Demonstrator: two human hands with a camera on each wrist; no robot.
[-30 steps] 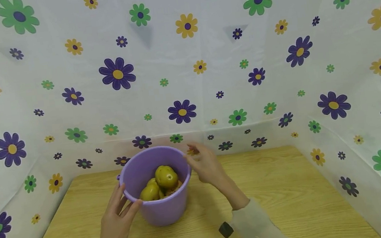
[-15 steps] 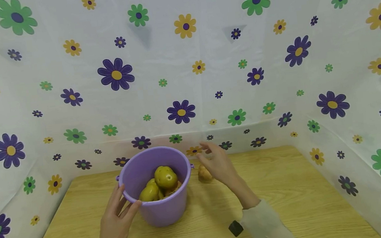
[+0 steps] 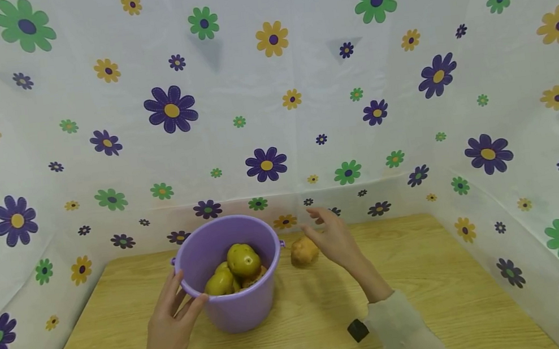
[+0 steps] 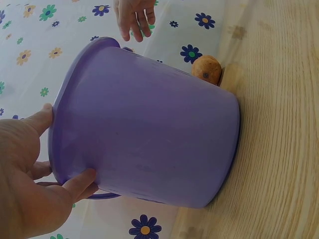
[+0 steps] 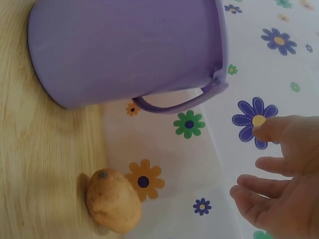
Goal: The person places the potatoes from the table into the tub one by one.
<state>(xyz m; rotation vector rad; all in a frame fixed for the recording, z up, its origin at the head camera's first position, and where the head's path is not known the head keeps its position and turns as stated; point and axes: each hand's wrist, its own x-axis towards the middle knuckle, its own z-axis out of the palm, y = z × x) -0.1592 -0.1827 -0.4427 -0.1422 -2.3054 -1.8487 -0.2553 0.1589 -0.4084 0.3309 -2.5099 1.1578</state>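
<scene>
A purple bucket (image 3: pixel 245 312) stands on the wooden table with yellow-green, pear-like fruits (image 3: pixel 243 259) and something brownish inside. My left hand (image 3: pixel 169 317) holds the bucket at its near left rim, fingers and thumb spread around the edge. Beyond the bucket's right side lies a brownish-yellow rounded lump (image 5: pixel 113 201), like a potato or a pear, with a dark spot at one end. My right hand (image 3: pixel 334 240) hovers up and to the right of this lump, fingers loosely bent, holding nothing. In the right wrist view its palm (image 5: pixel 294 184) is apart from both lump and bucket.
White sheeting (image 3: pixel 285 128) printed with flowers rises behind the table (image 3: pixel 425 295) and along both sides. The bucket's purple handle (image 5: pixel 174 107) hangs down on the far side. A small black cube (image 3: pixel 358 330) is at the right sleeve.
My right hand has moved right, away from the bucket's rim, uncovering the brownish lump on the table. The left hand and bucket have stayed in place.
</scene>
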